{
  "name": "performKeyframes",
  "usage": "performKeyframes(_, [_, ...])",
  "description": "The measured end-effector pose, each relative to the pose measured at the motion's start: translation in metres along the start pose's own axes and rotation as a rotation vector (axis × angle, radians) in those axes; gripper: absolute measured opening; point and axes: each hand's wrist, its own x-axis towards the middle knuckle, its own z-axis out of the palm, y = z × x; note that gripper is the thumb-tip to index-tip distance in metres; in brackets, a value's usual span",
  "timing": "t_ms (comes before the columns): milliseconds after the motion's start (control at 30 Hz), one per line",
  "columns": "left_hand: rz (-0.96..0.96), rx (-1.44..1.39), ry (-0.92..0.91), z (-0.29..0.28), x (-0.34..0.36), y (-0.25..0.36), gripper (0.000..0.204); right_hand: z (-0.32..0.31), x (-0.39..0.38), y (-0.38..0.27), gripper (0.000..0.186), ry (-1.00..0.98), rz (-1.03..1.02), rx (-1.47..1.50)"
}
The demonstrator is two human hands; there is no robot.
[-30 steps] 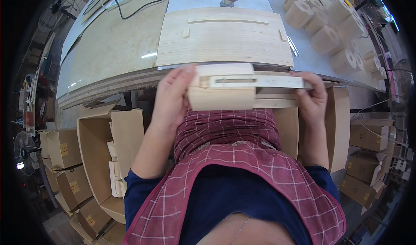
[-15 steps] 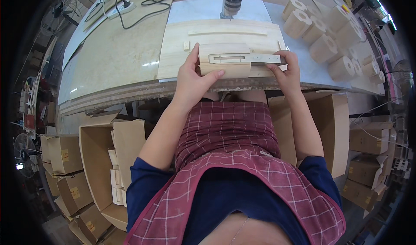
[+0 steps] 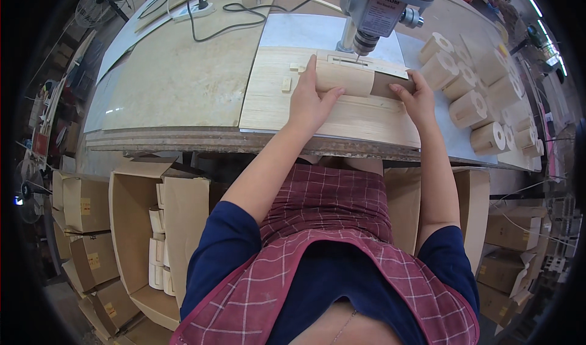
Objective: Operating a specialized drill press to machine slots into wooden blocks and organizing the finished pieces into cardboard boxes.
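A pale rounded wooden block [image 3: 343, 80] lies across a flat wooden board [image 3: 268, 110], just below the drill press [image 3: 377, 14]. My left hand [image 3: 310, 101] is closed around the block's left end, thumb along its near side. A narrow light strip [image 3: 390, 71] with a slotted part runs along the block's top and sticks out past its right end. My right hand [image 3: 419, 96] pinches that protruding end between thumb and fingers. The drill chuck [image 3: 365, 44] and its thin bit hang over the strip; whether the bit touches it I cannot tell.
Several wooden cylinders with cut-out ends [image 3: 469, 110] stand and lie to the right. Small wooden blocks [image 3: 286, 85] sit on the board. A power strip [image 3: 194, 11] with a black cable lies at the back left. Below the table, a cardboard box [image 3: 135, 247] holds wooden pieces.
Both hands have carried the block and strip away from the table's front edge to beneath the drill, tilting the strip toward the far side. The view has shifted, showing more of the drill press.
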Motion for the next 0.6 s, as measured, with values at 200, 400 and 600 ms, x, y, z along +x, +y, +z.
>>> performKeyframes(200, [-0.220,-0.441,-0.131,-0.015,-0.003,0.012,0.089,0.013,-0.002,-0.001,0.045,0.009,-0.027,-0.025])
performKeyframes(400, [-0.248,-0.404,-0.114,-0.011,-0.001,0.018,0.089,0.011,-0.005,-0.001,0.050,-0.047,0.036,0.074])
performKeyframes(600, [-0.246,-0.434,-0.108,-0.015,-0.004,0.016,0.087,-0.031,0.007,-0.033,0.055,-0.251,-0.057,0.022])
